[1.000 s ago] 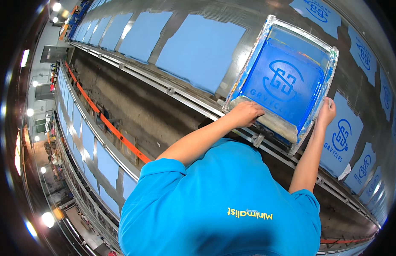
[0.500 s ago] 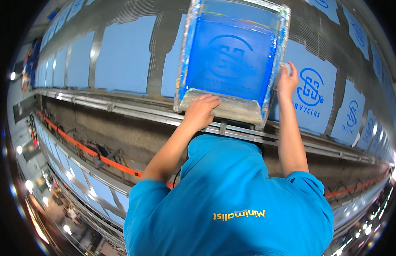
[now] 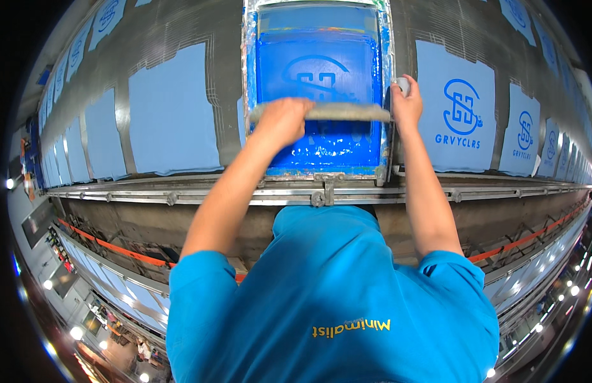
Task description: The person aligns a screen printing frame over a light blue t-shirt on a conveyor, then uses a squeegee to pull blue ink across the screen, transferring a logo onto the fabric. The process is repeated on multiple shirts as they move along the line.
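Note:
A screen printing frame with ink-smeared edges lies over the long grey table in front of me. Its mesh carries a round emblem, and wet blue ink shines on its near part. My left hand is closed around the left part of a long squeegee, which stands across the mesh about midway. At the frame's right edge, my right hand curls its fingers around a pale rounded piece. What that piece is joined to is hidden by the hand.
Right of the frame lie light blue fabric panels printed with a dark blue emblem. Plain light blue panels lie to the left. A metal rail with clamps runs along the table's near edge. Behind me is another table with an orange bar.
The squeegee has moved from the frame's near end to mid-mesh with my left hand, leaving wet ink behind it. In the picture, frame and right hand sit further left.

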The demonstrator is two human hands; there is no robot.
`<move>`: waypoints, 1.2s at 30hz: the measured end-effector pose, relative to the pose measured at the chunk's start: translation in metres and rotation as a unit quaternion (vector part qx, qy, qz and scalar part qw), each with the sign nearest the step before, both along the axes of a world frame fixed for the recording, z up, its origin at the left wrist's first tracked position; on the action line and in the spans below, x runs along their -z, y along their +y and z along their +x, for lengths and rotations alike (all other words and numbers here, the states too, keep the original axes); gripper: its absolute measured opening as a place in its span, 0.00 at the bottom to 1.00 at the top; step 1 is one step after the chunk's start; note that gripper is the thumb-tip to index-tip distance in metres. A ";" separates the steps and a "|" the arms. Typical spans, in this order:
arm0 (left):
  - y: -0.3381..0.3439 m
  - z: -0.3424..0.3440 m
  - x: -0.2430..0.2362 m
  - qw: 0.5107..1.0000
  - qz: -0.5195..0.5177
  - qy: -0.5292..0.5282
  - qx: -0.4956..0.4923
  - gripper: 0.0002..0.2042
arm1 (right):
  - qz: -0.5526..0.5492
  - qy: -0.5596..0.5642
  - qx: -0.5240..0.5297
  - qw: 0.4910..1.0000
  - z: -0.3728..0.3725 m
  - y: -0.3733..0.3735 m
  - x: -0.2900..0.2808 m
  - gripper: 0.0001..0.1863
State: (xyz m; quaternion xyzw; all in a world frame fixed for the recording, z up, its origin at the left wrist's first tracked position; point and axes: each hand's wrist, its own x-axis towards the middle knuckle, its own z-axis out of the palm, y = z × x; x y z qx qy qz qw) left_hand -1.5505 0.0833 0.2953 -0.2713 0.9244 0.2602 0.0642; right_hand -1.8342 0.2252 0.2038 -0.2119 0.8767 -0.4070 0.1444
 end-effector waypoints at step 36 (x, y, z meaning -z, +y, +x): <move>0.005 0.059 0.025 0.993 -0.109 -0.032 -0.032 0.20 | 0.116 0.333 -0.377 0.857 0.093 0.037 -0.035 0.09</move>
